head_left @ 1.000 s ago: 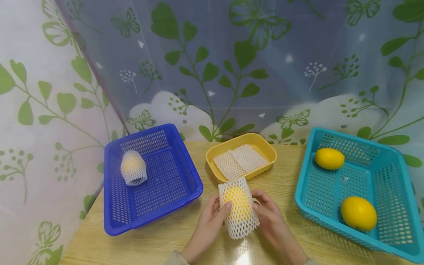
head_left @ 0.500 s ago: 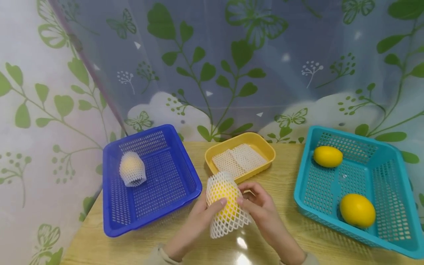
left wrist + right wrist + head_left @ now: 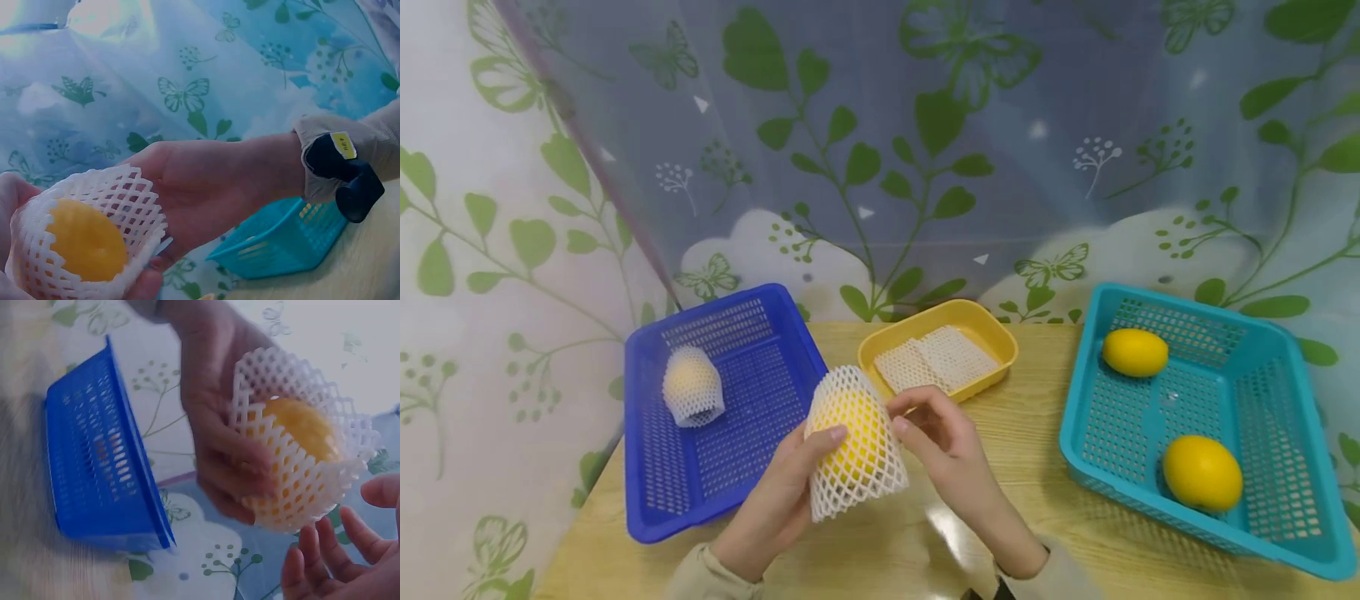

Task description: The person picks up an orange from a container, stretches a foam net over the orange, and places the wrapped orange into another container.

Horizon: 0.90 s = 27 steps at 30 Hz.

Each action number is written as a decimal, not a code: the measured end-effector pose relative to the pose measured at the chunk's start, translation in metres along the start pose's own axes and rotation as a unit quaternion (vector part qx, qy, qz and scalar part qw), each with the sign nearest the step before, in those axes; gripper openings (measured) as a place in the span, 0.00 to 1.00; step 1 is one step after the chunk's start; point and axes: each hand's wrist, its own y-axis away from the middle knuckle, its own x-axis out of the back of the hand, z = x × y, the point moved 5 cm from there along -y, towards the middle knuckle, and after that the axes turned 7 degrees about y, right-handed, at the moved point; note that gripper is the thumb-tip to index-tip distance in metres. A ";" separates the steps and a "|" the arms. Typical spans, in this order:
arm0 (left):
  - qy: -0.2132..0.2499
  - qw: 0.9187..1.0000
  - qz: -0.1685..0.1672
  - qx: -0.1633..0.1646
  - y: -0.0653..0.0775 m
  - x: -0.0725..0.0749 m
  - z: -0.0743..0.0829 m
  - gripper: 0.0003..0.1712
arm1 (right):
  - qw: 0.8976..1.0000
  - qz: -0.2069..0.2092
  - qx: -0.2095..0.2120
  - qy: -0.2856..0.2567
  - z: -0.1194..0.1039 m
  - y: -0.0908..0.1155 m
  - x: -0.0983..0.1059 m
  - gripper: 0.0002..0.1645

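Observation:
My left hand [image 3: 778, 487] grips a yellow oval fruit [image 3: 303, 428] inside a white foam net sleeve [image 3: 859, 490], its thumb across the front. The sleeve is tilted, and the fruit shows through the mesh and at one open end in the left wrist view. Beside the sleeve's right edge is my right hand [image 3: 951, 446]; its fingers are spread and loosely bent in the right wrist view, with fingertips close to or lightly touching the net. In the blue basket [image 3: 760, 467] lies another netted fruit [image 3: 692, 387].
A yellow tray [image 3: 1007, 354] behind the hands holds flat foam nets [image 3: 958, 354]. On the right, a teal basket [image 3: 1150, 492] contains two bare yellow fruits, one at the back [image 3: 1135, 352] and one in front [image 3: 1202, 473]. A patterned curtain [image 3: 880, 167] borders the wooden table [image 3: 1037, 500].
Both hands and the netted fruit have moved left, toward the blue basket. The sleeve has turned to lean the other way, and the right hand's hold at its edge has loosened.

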 end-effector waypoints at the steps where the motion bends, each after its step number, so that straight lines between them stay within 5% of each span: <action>1: -0.003 1.000 0.012 -0.007 0.000 0.004 0.004 0.36 | 0.999 0.009 0.038 0.037 -0.001 -0.004 -0.002 0.08; 3: -0.011 0.999 0.041 -0.020 0.000 0.013 0.012 0.34 | 0.985 0.036 0.111 0.129 -0.001 -0.011 -0.006 0.06; 6: -0.038 0.995 0.091 -0.031 -0.004 0.030 0.023 0.29 | 0.937 0.084 0.198 0.274 0.006 -0.020 -0.013 0.03; 9: -0.062 0.990 0.125 -0.022 -0.010 0.050 0.036 0.23 | 0.891 0.096 0.229 0.380 0.022 -0.028 -0.023 0.04; 11: -0.078 0.988 0.131 -0.011 -0.015 0.063 0.045 0.20 | 0.877 0.076 0.228 0.417 0.037 -0.032 -0.030 0.09; 19: -0.142 0.977 0.154 0.022 -0.052 0.119 0.080 0.22 | 0.869 -0.023 0.182 0.459 0.082 -0.036 -0.048 0.22; 27: -0.287 0.935 0.200 0.065 -0.080 0.167 0.091 0.44 | 0.853 -0.061 0.164 0.491 0.092 -0.040 -0.058 0.15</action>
